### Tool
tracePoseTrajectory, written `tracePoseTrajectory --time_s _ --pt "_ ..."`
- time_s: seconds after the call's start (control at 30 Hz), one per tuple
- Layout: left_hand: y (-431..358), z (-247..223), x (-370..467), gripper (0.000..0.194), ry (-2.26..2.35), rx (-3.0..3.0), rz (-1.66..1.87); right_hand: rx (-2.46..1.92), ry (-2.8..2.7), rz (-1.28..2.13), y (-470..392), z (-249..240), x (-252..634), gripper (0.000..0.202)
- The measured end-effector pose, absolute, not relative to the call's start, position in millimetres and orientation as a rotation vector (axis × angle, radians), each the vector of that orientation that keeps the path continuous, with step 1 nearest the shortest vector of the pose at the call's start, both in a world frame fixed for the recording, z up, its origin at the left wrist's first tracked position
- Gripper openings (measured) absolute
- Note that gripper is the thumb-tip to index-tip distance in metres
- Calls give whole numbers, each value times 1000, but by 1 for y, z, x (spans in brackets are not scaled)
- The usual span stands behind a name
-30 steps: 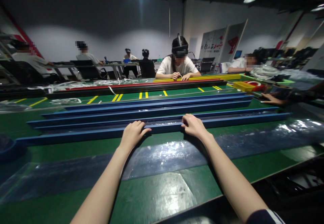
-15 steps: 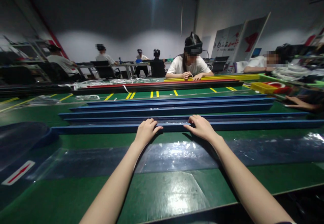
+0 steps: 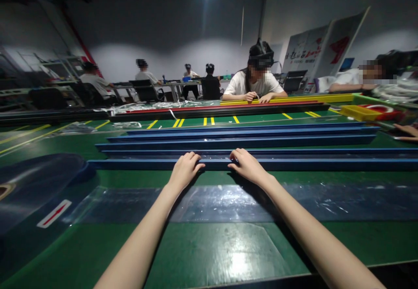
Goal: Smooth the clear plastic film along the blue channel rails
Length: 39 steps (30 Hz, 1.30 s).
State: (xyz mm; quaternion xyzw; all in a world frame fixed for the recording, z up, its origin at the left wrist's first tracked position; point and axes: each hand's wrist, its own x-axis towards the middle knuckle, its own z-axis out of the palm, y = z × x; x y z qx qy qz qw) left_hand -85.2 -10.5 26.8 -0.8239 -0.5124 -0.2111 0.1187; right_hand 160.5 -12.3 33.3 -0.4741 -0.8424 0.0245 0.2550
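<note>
A long blue U-shaped channel [image 3: 215, 164] lies across the table just beyond my forearms. My left hand [image 3: 183, 170] grips its near wall, thumb on the outer face and fingers over the rim. A short way to the right, my right hand [image 3: 248, 167] pinches the same wall, its fingertips partly hidden inside the channel. Nearer to me, under my forearms, a wide strip of clear film [image 3: 228, 199] stretches over the table. At left it runs to a large roll of film [image 3: 42, 171] bearing a red arrow label [image 3: 54, 213].
Several more blue channels [image 3: 241, 141] lie behind. Farther back are black and red strips [image 3: 228, 107] and a yellow strip [image 3: 294, 99]. A yellow tray [image 3: 358, 113] sits at right, near another person's hand [image 3: 406, 131]. A co-worker [image 3: 254, 77] leans over the far edge.
The view has turned slightly left. Both my hands have shifted left along the channel wall, still gripping it. The channel itself seems to stay in place.
</note>
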Motion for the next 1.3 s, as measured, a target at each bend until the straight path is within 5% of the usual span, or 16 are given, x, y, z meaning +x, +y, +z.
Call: tracePoseTrajectory --time_s 1.3 --pt "-32 33 -65 20 -1685 -2323 -394 -1341 -2197 186 -15 25 175 3"
